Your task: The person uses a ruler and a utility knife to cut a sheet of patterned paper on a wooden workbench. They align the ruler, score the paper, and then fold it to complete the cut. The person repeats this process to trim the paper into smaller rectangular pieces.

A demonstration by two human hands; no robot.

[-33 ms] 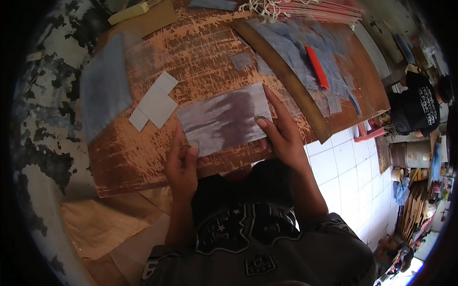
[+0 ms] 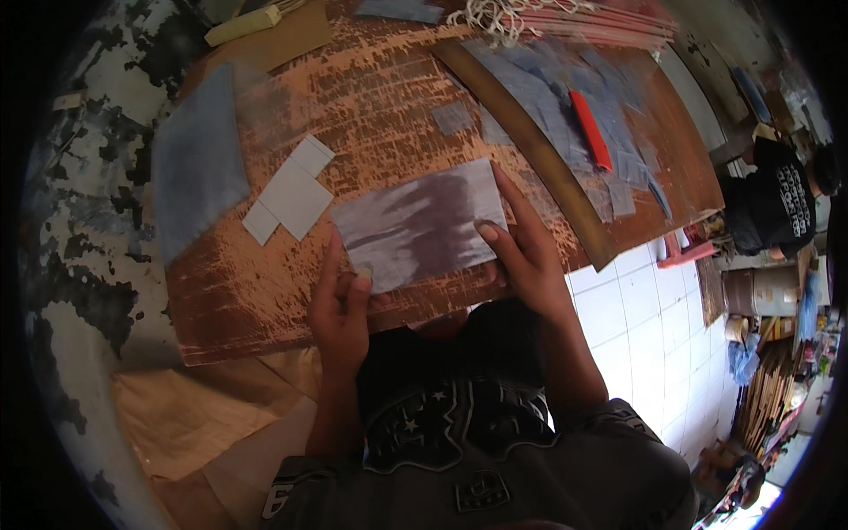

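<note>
Between my two hands is a flat rectangular sheet [image 2: 420, 228], glossy pale grey with a streaky dark patch; I cannot make out its material. My left hand [image 2: 340, 309] pinches its lower left corner, thumb on top and fingers beneath. Closed on the right edge is my right hand [image 2: 526, 256], its thumb lying over the face. The sheet is held above the near edge of the worn brown table [image 2: 265, 300]. Left of it, flat white card pieces [image 2: 300, 199] with ruled lines rest on the tabletop.
A long brown strip [image 2: 539, 141] crosses the table's right side. Beyond it, a red-handled cutter [image 2: 590, 131] lies on bluish clear plastic sheets [image 2: 552, 84]. A blue-grey sheet [image 2: 199, 163] sits at left. Red sticks with white cord [image 2: 583, 26] lie at the back. Another person [image 2: 777, 199] is far right.
</note>
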